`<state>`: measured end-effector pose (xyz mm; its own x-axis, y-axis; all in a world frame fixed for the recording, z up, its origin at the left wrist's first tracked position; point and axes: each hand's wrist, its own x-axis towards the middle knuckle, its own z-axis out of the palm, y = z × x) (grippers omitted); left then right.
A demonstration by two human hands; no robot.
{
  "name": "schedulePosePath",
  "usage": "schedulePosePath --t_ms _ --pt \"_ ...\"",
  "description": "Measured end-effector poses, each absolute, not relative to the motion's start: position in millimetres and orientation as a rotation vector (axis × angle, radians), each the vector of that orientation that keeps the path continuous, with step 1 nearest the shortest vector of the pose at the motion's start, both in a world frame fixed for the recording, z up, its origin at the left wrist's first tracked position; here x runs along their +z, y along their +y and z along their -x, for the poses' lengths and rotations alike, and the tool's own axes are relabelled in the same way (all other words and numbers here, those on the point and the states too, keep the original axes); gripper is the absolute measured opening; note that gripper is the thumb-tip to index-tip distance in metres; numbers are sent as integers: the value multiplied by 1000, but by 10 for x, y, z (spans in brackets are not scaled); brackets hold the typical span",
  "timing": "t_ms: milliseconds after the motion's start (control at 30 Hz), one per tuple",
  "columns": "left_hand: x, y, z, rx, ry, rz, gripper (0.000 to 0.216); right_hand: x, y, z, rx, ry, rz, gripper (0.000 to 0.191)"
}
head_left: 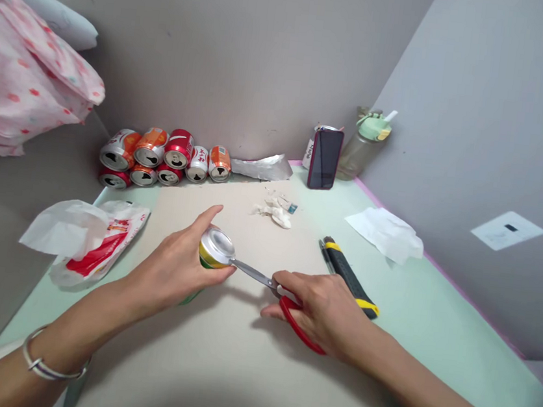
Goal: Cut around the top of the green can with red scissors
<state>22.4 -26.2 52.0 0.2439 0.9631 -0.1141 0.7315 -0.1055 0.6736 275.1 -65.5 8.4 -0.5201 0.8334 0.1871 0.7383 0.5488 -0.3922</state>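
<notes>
My left hand point(179, 260) is wrapped round a green and yellow drink can point(217, 248), its silver end tilted up toward me. In my right hand point(325, 308) is a pair of scissors point(295, 320) with red handles. The scissor blades reach left to the can's side, just below its rim, near my left thumb. Whether the tips pierce the metal I cannot tell. Right of my right hand lies a black and yellow utility knife point(351, 278). Crumpled white tissue point(275, 214) lies on the beige board point(213, 367) beyond both hands.
Several drink cans point(166, 155) are stacked along the back wall, beside a flattened metal sheet point(263, 166). A phone point(325, 159) stands upright near a green-lidded bottle point(364, 145). White paper point(386, 233) lies at right, a tissue pack point(99, 252) at left. Polka-dot cloth point(31, 78) hangs upper left.
</notes>
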Motion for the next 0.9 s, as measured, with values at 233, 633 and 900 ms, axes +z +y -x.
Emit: schedulePosePath --t_ms 233,633,900 --pt "498 -68 22 341 953 -1513 109 116 -592 -2794 643 -2350 1114 49" --pt "413 7 109 256 810 -1602 94 149 -612 -2773 738 -2368 1001 47" --pt "452 -2 82 232 879 -1660 95 171 -615 -2765 788 -2388 1041 51"
